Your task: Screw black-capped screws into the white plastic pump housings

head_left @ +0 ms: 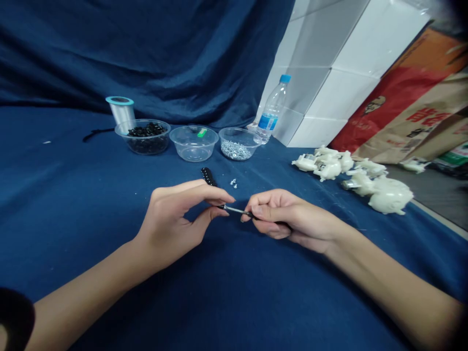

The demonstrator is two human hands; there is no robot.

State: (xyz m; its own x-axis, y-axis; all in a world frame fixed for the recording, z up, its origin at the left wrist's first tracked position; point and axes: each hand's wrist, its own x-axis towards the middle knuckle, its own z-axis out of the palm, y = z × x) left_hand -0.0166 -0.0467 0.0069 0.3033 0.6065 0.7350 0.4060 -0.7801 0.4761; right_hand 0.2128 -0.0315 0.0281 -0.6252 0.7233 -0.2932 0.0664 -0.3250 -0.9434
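Note:
My right hand [280, 214] is closed round the dark handle of a screwdriver [237, 210], whose bare metal shaft points left. My left hand [183, 209] pinches a small black part [221, 207] between thumb and forefinger, mostly covered by the fingertips. The screwdriver's tip meets this part, with a shiny bit that may be a screw at the joint. Just beyond the left hand lies a row of black pieces with silver dots [207, 175]. A few loose screws [234, 183] rest on the blue cloth to its right.
Behind stand a bowl of black parts [142, 146], a clear bowl with a green label [195, 151] and a bowl of screws [237, 151]. A wire spool [122, 111], water bottle [272, 109], white boxes [329, 92], pale plastic figures [389, 195] and paper bag [387, 117] surround them.

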